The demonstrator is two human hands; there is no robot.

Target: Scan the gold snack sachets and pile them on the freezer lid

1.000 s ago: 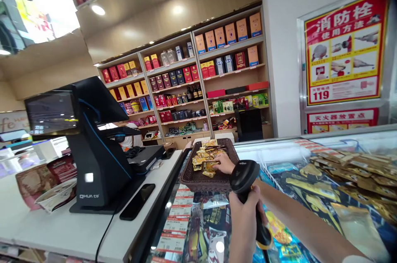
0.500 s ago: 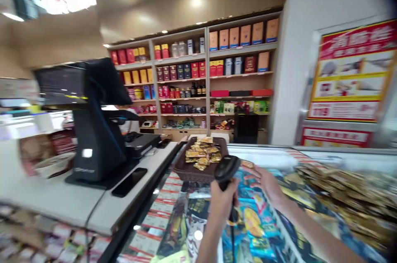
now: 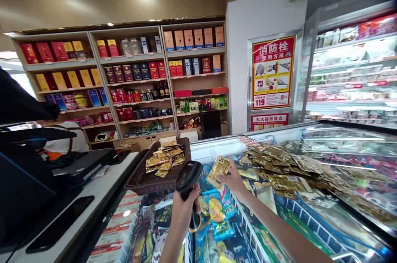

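My left hand (image 3: 184, 209) is wrapped round the handle of a black barcode scanner (image 3: 188, 177), held upright above the glass freezer lid. Just to its right, my right hand (image 3: 234, 180) pinches a small gold snack packet (image 3: 218, 170) and holds it in front of the scanner head. A dark wicker basket (image 3: 145, 182) with several gold packets stands on the freezer left of the scanner. A large heap of the same gold packets (image 3: 288, 168) lies on the glass to the right of my right hand.
A white counter (image 3: 93, 197) at left carries a black till terminal (image 3: 21, 180) and a black phone (image 3: 58, 223). A glass-topped chest freezer (image 3: 325, 213) fills the right. Shelves of boxed goods (image 3: 133, 81) line the back wall, a chiller cabinet (image 3: 353, 64) at far right.
My right hand left the basket, swung right and came back holding a gold packet beside the scanner. The view has turned to the right, pushing the till to the left edge.
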